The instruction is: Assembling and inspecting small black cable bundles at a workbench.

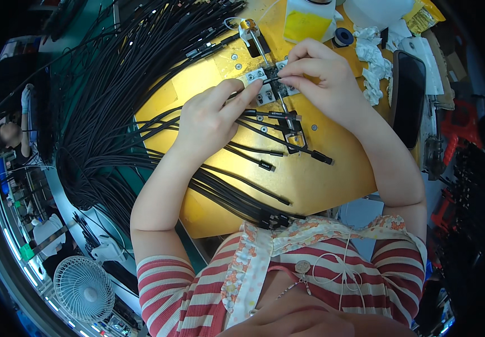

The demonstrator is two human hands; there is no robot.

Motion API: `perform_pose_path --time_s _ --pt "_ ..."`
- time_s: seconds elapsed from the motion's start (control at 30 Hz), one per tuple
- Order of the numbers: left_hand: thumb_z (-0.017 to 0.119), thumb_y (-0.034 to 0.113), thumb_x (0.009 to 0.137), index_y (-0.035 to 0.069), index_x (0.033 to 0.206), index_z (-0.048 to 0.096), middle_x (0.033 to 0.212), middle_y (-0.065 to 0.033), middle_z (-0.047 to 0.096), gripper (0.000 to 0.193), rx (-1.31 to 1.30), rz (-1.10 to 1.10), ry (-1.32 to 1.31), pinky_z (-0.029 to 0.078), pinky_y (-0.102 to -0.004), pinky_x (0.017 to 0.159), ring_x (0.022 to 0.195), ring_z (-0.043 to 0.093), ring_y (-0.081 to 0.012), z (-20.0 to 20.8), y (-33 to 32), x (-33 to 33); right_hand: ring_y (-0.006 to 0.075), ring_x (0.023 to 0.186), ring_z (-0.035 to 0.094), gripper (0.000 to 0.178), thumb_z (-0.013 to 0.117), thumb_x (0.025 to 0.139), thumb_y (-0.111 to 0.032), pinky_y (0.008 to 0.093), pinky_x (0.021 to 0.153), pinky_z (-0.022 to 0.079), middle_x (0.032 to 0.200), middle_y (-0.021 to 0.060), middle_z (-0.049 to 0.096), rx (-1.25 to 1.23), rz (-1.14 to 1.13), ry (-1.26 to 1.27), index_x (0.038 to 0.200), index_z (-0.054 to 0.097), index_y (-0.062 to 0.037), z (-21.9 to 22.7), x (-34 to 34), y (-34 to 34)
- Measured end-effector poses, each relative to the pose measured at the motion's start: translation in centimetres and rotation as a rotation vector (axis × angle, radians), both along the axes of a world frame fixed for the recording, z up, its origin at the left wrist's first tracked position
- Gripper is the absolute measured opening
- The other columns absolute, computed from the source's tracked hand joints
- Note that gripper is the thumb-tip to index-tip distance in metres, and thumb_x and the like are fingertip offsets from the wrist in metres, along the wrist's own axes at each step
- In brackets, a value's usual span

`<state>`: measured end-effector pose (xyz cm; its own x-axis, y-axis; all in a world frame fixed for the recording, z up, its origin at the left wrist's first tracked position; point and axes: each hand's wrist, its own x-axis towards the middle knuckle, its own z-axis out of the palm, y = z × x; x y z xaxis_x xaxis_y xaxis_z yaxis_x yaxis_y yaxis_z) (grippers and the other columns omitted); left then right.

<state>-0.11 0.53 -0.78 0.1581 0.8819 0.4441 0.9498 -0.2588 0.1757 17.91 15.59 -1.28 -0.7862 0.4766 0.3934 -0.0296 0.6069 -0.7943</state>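
Black cable end (271,80): between my two hands, over the dark middle of the metal blocks (256,78) on the gold plate (338,151); I can't tell whether it touches them.
Left hand (211,115): thumb and forefinger narrowed on the cable side; I'd pinch close behind the connector so it can't swivel.
Right hand (322,76): fingertips narrowed on the tip; I'd press lightly and keep both pinches in line.
Metal rods (261,48): one on either side of the blocks; I'd keep knuckles off them.
Loose cables (270,114): lying just below the left fingers; I'd keep them from snagging my wrist.
Cable bundle (124,73): heaped leftward; I'd leave slack against its pull.
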Motion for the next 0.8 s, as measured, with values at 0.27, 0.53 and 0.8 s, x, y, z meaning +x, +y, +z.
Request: perform_pose_path --time_s 0.27,0.53,0.8 --pt "0.067 -0.002 0.061 0.014 0.121 0.065 0.090 -0.0026 0.057 0.062 -0.094 -0.009 -0.042 0.050 -0.0295 0.056 0.065 0.059 -0.0186 -0.4 0.1 -0.3 0.0236 0.083 0.057 0.008 0.068 0.081 -0.006 0.0333 0.073 0.046 0.087 0.0077 0.054 0.103 -0.012 -0.086 0.086 0.068 0.0001 -0.2 0.0 0.1" --pt "0.066 -0.003 0.060 0.014 0.120 0.065 0.090 -0.0035 0.057 0.063 -0.113 -0.006 -0.046 0.051 -0.0298 0.058 0.066 0.059 -0.0191 -0.4 0.1 -0.2 0.0245 0.084 0.057 0.010 0.067 0.082 -0.008 0.0345 0.074 0.047 0.087 0.0083 0.054 0.283 0.000 -0.075 0.084 0.066 0.0014 0.4 0.8 0.0" --pt "0.068 0.000 0.060 0.013 0.120 0.065 0.090 -0.0036 0.058 0.061 -0.103 0.000 -0.065 0.050 -0.0298 0.058 0.067 0.060 -0.0191 -0.6 0.1 -0.2 0.0248 0.072 0.060 0.007 0.064 0.079 -0.004 0.0342 0.065 0.048 0.077 0.0098 0.059 -0.157 0.339 -0.293 0.085 0.062 0.0003 3.4 1.7 -0.4"
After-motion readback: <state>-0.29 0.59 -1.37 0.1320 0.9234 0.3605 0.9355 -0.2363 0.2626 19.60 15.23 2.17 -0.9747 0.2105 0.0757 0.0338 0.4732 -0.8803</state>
